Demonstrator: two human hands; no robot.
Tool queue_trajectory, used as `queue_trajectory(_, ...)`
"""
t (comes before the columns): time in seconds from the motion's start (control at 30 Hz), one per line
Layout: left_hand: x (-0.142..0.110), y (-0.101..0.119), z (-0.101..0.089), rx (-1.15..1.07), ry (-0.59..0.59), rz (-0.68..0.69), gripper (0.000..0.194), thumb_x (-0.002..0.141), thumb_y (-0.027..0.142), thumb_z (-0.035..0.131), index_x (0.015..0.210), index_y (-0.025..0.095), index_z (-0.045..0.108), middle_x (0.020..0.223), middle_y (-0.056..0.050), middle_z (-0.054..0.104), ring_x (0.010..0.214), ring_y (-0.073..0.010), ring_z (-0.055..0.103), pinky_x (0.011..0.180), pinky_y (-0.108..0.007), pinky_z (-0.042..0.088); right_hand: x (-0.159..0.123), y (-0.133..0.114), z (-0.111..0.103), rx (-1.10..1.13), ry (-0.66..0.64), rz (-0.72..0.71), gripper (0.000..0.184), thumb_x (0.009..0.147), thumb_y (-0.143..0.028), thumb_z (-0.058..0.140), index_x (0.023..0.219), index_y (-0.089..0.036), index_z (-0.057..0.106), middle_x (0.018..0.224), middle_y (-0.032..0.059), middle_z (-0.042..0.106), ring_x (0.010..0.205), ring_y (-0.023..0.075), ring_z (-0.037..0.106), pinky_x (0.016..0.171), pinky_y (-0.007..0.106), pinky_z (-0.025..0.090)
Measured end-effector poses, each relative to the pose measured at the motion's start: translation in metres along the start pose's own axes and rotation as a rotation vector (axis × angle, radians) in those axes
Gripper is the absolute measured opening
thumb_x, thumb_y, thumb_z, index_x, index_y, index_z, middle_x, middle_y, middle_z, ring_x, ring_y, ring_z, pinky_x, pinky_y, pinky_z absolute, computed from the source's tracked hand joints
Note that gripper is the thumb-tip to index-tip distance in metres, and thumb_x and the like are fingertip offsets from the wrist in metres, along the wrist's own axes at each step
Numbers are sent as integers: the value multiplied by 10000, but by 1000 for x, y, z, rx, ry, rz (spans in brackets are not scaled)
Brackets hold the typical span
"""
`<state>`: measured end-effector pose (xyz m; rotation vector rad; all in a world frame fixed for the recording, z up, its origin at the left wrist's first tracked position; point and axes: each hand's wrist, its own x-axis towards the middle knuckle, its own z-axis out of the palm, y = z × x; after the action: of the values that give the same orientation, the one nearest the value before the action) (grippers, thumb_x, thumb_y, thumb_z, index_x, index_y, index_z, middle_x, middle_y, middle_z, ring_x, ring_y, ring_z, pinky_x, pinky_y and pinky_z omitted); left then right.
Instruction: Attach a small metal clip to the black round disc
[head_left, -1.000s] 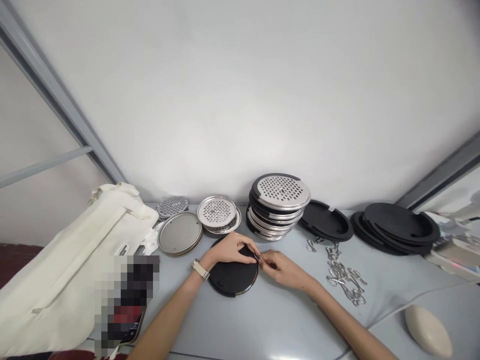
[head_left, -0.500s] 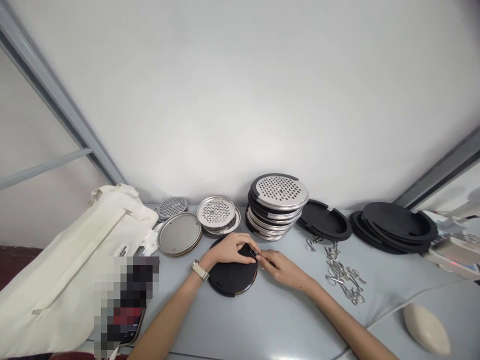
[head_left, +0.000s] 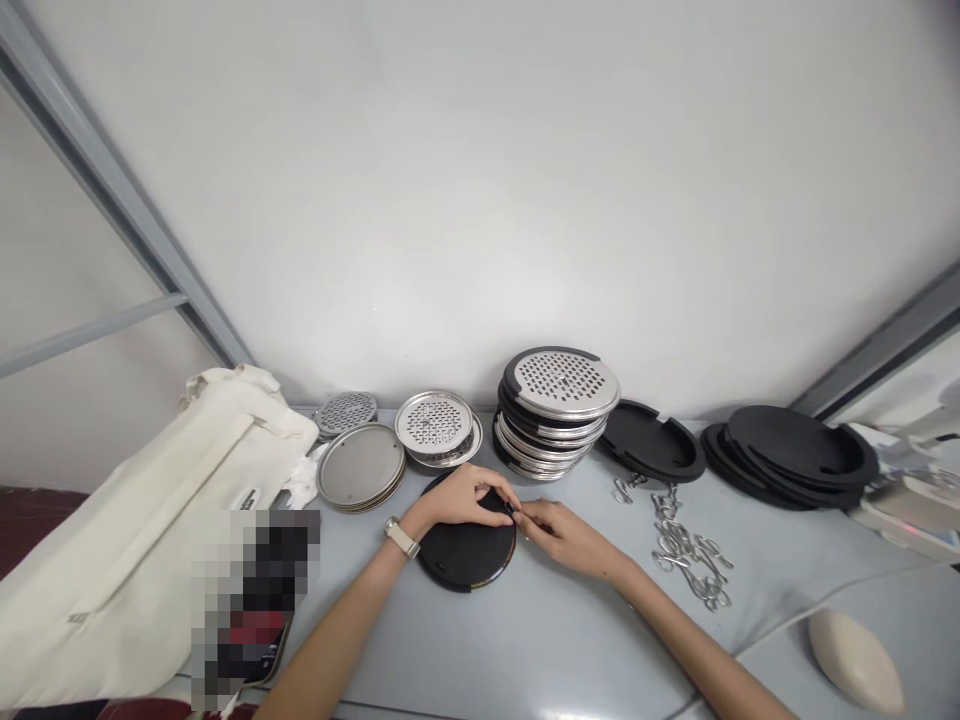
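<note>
A black round lid-like disc (head_left: pixel 469 560) lies on the table in front of me, a shiny strip along its right edge. My left hand (head_left: pixel 461 500), a watch on its wrist, rests over the disc's upper part. Its thumb and fingers curve to the right rim and hold it there. At that same rim, my right hand (head_left: pixel 546 525) pinches what looks like a small wire hook, mostly hidden by the fingertips. Both hands meet there. Loose wire hooks (head_left: pixel 679 540) lie scattered to the right of my right hand.
Behind the disc rises a stack of black-rimmed perforated metal discs (head_left: pixel 566 383). Left of it are perforated plates (head_left: pixel 433 424) and plain metal plates (head_left: pixel 361 466). Black round covers (head_left: pixel 795 450) sit to the right, near a beige computer mouse (head_left: pixel 855 660). A cream bag (head_left: pixel 150 540) lies left.
Both hands stay at the disc's right rim, with only slight finger movement. The whole view has shifted a touch.
</note>
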<state>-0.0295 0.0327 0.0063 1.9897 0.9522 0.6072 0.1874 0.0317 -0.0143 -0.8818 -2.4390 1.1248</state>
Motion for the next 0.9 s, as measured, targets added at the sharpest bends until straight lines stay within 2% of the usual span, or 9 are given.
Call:
queue_trajectory(0.17,0,1,0,12,4,26,270,738,281,714,978,157,725,721,11,563,541,-58,276,497,-209,203,0,2,1,5,0,-8,411,992,-434,297,682,-184,395,625,-38,375,571,104,342,535,228,284)
queue_trajectory(0.37,1,4,0,-12,24,42,282,724,269,731,972,137,710,863,-25,594,544,-41,322,500,-192,240,0,3,1,0,-3,7,397,985,-414,324,664,-186,375,613,-40,364,559,104,328,519,233,275)
queue_trajectory(0.5,1,5,0,3,28,61,233,740,300,721,903,134,710,818,-12,583,540,-42,315,505,-196,250,0,3,1,-23,-3,-8,387,991,-393,318,669,-187,378,619,-35,390,574,111,360,549,241,293)
queue_trajectory(0.67,-1,2,0,-44,64,18,408,687,301,761,1048,164,629,968,-21,601,560,-39,395,544,-190,340,0,3,2,-31,6,-25,380,995,-387,313,677,-188,373,634,-33,419,593,115,391,572,239,301)
queue_trajectory(0.8,-1,-1,1,-51,73,44,270,691,275,756,916,160,662,1012,-28,542,603,-38,448,587,-195,394,0,4,2,-37,6,-12,383,992,-396,316,674,-189,364,626,-38,401,582,111,371,560,238,286)
queue_trajectory(0.9,0,-3,2,-85,63,40,259,689,274,761,893,151,660,1025,-38,543,620,-41,475,606,-203,414,0,4,2,-42,4,-2,387,988,-397,321,664,-190,353,621,-40,382,577,110,352,554,240,281)
